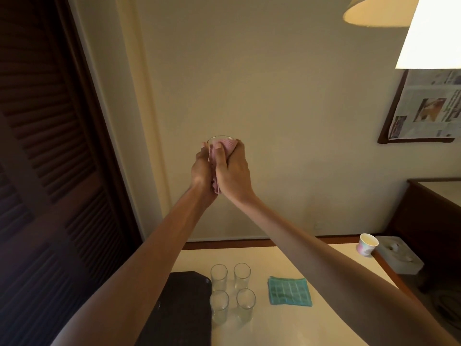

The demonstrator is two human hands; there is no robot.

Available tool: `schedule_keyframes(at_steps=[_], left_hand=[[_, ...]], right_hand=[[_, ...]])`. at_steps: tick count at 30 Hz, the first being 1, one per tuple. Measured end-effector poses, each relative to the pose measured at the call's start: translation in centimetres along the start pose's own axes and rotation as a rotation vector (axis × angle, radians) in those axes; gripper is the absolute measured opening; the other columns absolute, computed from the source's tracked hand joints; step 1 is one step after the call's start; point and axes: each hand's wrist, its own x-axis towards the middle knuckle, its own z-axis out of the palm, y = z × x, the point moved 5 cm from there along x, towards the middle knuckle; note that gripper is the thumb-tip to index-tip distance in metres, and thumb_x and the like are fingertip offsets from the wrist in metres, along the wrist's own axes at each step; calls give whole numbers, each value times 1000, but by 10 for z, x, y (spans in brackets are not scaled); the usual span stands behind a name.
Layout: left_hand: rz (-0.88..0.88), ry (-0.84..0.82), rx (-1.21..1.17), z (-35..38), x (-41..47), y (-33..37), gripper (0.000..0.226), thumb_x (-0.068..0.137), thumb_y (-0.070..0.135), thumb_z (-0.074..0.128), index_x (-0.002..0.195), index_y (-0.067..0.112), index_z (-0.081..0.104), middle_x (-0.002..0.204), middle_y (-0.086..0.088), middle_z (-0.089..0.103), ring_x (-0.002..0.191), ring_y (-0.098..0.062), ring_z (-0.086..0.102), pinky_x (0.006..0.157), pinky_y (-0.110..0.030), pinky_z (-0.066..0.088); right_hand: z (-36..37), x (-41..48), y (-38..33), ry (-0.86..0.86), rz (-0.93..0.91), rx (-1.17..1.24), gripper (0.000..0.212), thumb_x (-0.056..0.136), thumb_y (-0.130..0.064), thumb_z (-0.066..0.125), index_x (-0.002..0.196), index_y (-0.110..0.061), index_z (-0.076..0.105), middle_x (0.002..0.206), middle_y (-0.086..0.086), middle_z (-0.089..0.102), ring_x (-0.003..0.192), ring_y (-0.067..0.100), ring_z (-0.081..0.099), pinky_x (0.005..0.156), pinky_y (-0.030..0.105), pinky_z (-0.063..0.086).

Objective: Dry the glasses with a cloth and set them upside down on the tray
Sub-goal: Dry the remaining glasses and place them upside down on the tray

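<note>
Above the table (pixel 274 320), raised before the wall: one glass (pixel 219 139). I log my left hand (pixel 202 171) curled round it, and my right hand (pixel 232 171) close alongside, gripping the pink cloth (pixel 225 146) bunched over its rim. Remaining: four glasses (pixel 219 277), upright, just beside the tray (pixel 184 300). No glass stands on the tray where it shows. Spare teal cloth (pixel 289 290) lies flat. My estimate: first glass in drying, none inverted.

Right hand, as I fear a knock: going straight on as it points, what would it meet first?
Past the pink cloth it grips and the glass, the right hand points at the bare wall; how far off is unclear.
</note>
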Motion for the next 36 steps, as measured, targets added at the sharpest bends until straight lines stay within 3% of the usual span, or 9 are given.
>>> schedule_keyframes(at_steps=[4, 10, 14, 19, 24, 29, 32, 34, 36], left_hand=[[-17, -62, -31, 7, -11, 1, 60, 112, 50, 26, 120, 10, 70, 100, -11, 78, 89, -25, 75, 61, -31, 58], [67, -41, 257, 13, -15, 8, 52, 104, 60, 44, 100, 15, 69, 73, -1, 72, 69, -23, 65, 56, -31, 45], [77, 8, 168, 10, -12, 8, 50, 107, 52, 45, 88, 17, 74, 68, 4, 73, 67, -13, 71, 55, -25, 50], [93, 31, 25, 1, -9, 10, 46, 109, 43, 45, 91, 12, 74, 74, -2, 73, 72, -17, 69, 59, -28, 53], [117, -21, 125, 7, -16, 14, 59, 111, 51, 29, 91, 17, 73, 73, 1, 75, 77, -18, 70, 69, -33, 54], [153, -29, 216, 7, -18, 25, 53, 98, 65, 50, 102, 18, 76, 90, -3, 74, 83, -24, 69, 75, -36, 49], [171, -26, 164, 6, -19, 31, 53, 98, 58, 55, 110, 10, 75, 95, -7, 78, 90, -23, 76, 72, -30, 56], [210, -17, 169, 4, -20, 34, 48, 107, 46, 46, 87, 9, 70, 64, -2, 69, 60, -19, 67, 49, -23, 50], [179, -20, 149, 4, -24, 34, 49, 111, 41, 40, 84, 9, 65, 54, -2, 64, 50, -16, 63, 44, -22, 48]], right_hand=[[-6, 21, -2, -41, 107, 37, 39, 99, -55, 44, 113, -20, 53, 104, -4, 66, 93, 13, 65, 86, 32, 51], [-5, 20, 12, -71, 712, 438, 65, 100, -60, 31, 74, -14, 70, 61, 5, 71, 69, 27, 70, 77, 40, 56], [6, 2, 15, -69, 458, 212, 70, 91, -76, 28, 96, -18, 67, 86, 3, 76, 80, 20, 74, 81, 42, 60], [-3, 4, -16, -1, -35, -85, 47, 101, -50, 44, 125, -9, 46, 120, 7, 62, 104, 23, 64, 85, 34, 51], [-6, 31, -12, -79, 357, 277, 60, 94, -70, 34, 101, -18, 65, 80, 5, 72, 76, 24, 71, 84, 43, 58], [-4, 12, -17, -126, 586, 497, 69, 101, -66, 24, 81, -19, 71, 65, 1, 73, 63, 21, 71, 69, 36, 58], [5, -5, -12, -145, 431, 344, 66, 95, -72, 29, 96, -19, 68, 74, -2, 74, 72, 15, 73, 74, 35, 60], [4, -11, -18, -97, 197, 160, 50, 99, -61, 41, 116, -16, 56, 89, -3, 71, 80, 11, 71, 73, 30, 57], [1, -10, -22, -53, -9, 53, 55, 101, -50, 46, 139, -12, 41, 124, 3, 63, 109, 14, 64, 94, 25, 50]])
